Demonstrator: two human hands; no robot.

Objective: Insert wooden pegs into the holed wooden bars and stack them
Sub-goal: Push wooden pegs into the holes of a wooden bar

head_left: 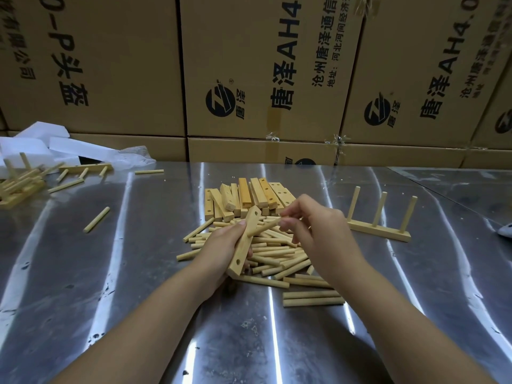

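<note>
My left hand [221, 245] grips a holed wooden bar [245, 242], held tilted above the peg pile. My right hand [313, 225] pinches a wooden peg [263, 228] whose far end meets the bar's middle. Below both hands lies a heap of loose pegs [277, 259]. Behind it stands a stack of holed bars [249, 198]. A finished bar with three upright pegs [379, 225] stands to the right. More pegged bars [19, 184] are piled at the far left.
The work surface is a shiny metal table [138, 273]. Single pegs [96, 219] lie scattered on its left half. White foam pieces [41, 145] sit at the back left. Cardboard boxes [249, 79] form a wall behind the table.
</note>
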